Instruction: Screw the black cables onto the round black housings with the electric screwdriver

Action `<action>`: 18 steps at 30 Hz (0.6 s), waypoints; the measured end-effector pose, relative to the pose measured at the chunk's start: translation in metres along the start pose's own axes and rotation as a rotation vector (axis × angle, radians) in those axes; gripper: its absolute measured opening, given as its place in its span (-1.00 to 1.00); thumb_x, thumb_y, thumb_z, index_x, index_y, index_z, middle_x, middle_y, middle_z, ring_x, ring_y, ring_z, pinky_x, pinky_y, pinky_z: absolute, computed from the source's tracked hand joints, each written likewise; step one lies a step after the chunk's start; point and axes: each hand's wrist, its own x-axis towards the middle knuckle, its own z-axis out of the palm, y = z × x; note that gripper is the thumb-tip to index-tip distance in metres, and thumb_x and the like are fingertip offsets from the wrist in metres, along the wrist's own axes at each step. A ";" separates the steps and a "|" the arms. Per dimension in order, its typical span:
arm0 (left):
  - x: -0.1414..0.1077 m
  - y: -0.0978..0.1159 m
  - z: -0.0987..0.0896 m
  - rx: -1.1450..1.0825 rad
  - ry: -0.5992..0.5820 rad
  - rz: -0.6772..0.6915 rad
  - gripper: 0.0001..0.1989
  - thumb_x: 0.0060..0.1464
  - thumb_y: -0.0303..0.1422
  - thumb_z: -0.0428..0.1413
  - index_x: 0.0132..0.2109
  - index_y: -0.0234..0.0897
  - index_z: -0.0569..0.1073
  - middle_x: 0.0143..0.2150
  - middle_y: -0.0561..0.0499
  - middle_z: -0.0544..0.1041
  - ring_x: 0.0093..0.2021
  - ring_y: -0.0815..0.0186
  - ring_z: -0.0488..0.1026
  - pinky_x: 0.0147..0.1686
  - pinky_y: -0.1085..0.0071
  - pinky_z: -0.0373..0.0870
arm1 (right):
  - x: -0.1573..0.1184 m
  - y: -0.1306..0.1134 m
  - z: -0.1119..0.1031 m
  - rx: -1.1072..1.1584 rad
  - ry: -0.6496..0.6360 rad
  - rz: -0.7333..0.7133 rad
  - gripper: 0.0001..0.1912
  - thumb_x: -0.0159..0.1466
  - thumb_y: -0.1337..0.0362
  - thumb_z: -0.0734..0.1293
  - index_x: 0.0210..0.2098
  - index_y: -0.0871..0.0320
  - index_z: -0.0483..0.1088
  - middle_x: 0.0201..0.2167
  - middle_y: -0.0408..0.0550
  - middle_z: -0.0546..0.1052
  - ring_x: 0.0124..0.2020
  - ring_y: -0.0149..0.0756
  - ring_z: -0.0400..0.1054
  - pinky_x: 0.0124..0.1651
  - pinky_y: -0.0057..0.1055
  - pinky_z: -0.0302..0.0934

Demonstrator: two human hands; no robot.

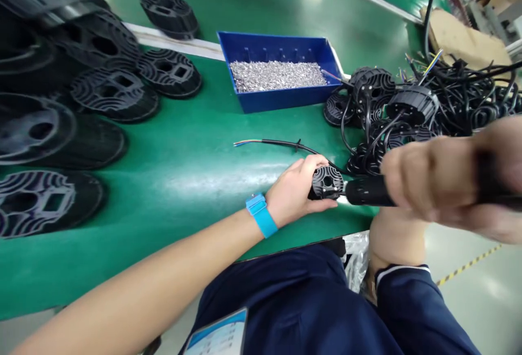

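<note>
My left hand (296,189), with a blue strap at the wrist, is closed around a small black ribbed housing (327,182) near the table's front edge. A black cable (281,143) with bare coloured wire ends lies on the mat just behind that hand. My right hand (440,175) is wrapped round a black power screwdriver (369,191), held level and coming in from the right. Its tip meets the right side of the housing, close to my left thumb. The right hand is blurred, and the tool's rear end runs out of view.
A blue bin (281,99) of small metal screws stands behind my hands. Several black ribbed housings (114,91) are grouped at left. Housings with cables (411,105) and tangled black cables (468,99) are heaped at right. The green mat (175,181) covers the table.
</note>
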 end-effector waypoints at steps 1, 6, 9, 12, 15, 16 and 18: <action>0.000 -0.001 0.000 0.009 0.001 0.002 -0.24 -0.05 -0.21 0.52 0.17 -0.21 0.29 0.15 -0.17 0.53 0.16 -0.03 0.54 0.16 0.01 0.52 | 0.001 -0.008 -0.006 0.144 0.018 0.005 -0.54 0.06 0.00 0.67 -0.24 -0.09 0.40 -0.68 -0.45 0.13 -0.82 -0.55 -0.01 -0.76 -0.46 0.17; -0.006 -0.005 0.000 0.059 0.009 0.020 -0.17 -0.01 -0.04 0.48 0.24 -0.21 0.28 0.19 -0.21 0.51 0.20 -0.06 0.52 0.21 -0.04 0.51 | 0.017 -0.017 -0.031 0.509 0.400 0.153 -0.74 0.16 0.49 0.53 -0.21 0.17 0.47 -0.55 -0.39 0.35 -0.56 -0.64 0.31 -0.41 -0.59 0.37; -0.012 -0.005 -0.007 0.114 0.015 0.061 0.01 -0.11 0.19 0.43 0.32 -0.22 0.26 0.26 -0.26 0.47 0.27 -0.10 0.48 0.26 -0.06 0.49 | 0.018 -0.001 -0.038 0.546 0.518 0.181 -0.81 0.12 0.47 0.51 -0.29 0.17 0.51 -0.57 -0.43 0.35 -0.58 -0.66 0.31 -0.43 -0.63 0.31; -0.006 0.002 -0.039 0.226 0.063 0.123 -0.05 -0.03 0.31 0.30 0.31 -0.21 0.36 0.25 -0.21 0.52 0.27 -0.04 0.50 0.27 0.02 0.50 | 0.016 0.006 -0.035 0.499 0.564 0.190 -0.85 0.16 0.45 0.50 -0.29 0.15 0.52 -0.57 -0.44 0.34 -0.57 -0.67 0.31 -0.41 -0.63 0.31; 0.027 0.007 -0.093 0.503 0.229 0.096 -0.44 0.36 0.09 0.10 0.22 -0.25 0.52 0.06 -0.05 0.65 0.14 0.12 0.59 0.24 0.10 0.48 | 0.015 0.001 -0.028 0.476 0.645 0.169 -0.69 0.49 0.34 0.17 -0.30 0.21 0.49 -0.60 -0.34 0.30 -0.63 -0.65 0.25 -0.47 -0.57 0.29; 0.044 0.007 -0.111 0.633 0.270 0.052 -0.44 0.38 0.05 0.05 0.21 -0.30 0.55 0.02 -0.02 0.66 0.15 0.12 0.57 0.27 0.05 0.41 | 0.014 -0.001 -0.027 0.486 0.653 0.154 -0.57 0.55 0.31 0.05 -0.28 0.22 0.48 -0.59 -0.31 0.31 -0.63 -0.64 0.25 -0.48 -0.55 0.30; 0.081 0.001 -0.141 0.875 0.221 -0.085 -0.28 0.36 0.09 -0.15 0.18 -0.42 0.56 0.00 0.02 0.63 0.25 0.07 0.51 0.28 -0.13 0.25 | 0.011 -0.003 -0.028 0.507 0.609 0.120 -0.48 0.58 0.29 -0.05 -0.19 0.25 0.49 -0.54 -0.25 0.38 -0.59 -0.61 0.31 -0.42 -0.55 0.36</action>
